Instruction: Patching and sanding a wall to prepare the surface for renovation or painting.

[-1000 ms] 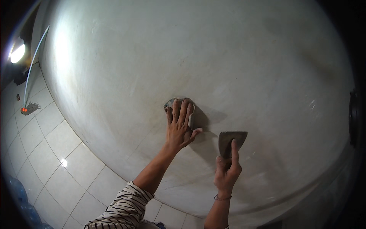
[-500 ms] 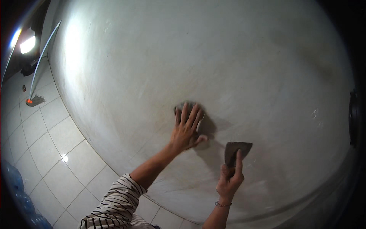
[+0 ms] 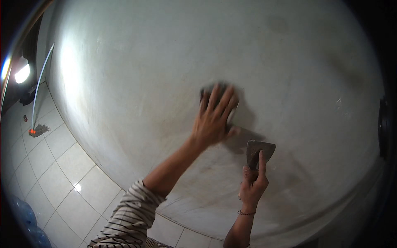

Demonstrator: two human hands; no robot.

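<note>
My left hand lies with its fingers stretched over a dark sanding pad, pressing it against the pale grey wall. Most of the pad is hidden under the fingers; its dark edge shows beside the fingertips. Lower and to the right, my right hand grips a putty knife with a worn, grey-brown blade. The index finger lies along the blade, while the handle is mostly hidden in the hand. The blade points up; whether it touches the wall I cannot tell.
White floor tiles run along the wall's foot at the left. A bright lamp and a thin pale rod with an orange end are over there. Blue, clear plastic bottles stand at lower left. A dark object shows at the right edge.
My left hand has slid up and slightly right along the wall with the sanding pad. The right hand, still gripping the putty knife, has shifted a little upward. The view has tilted slightly.
</note>
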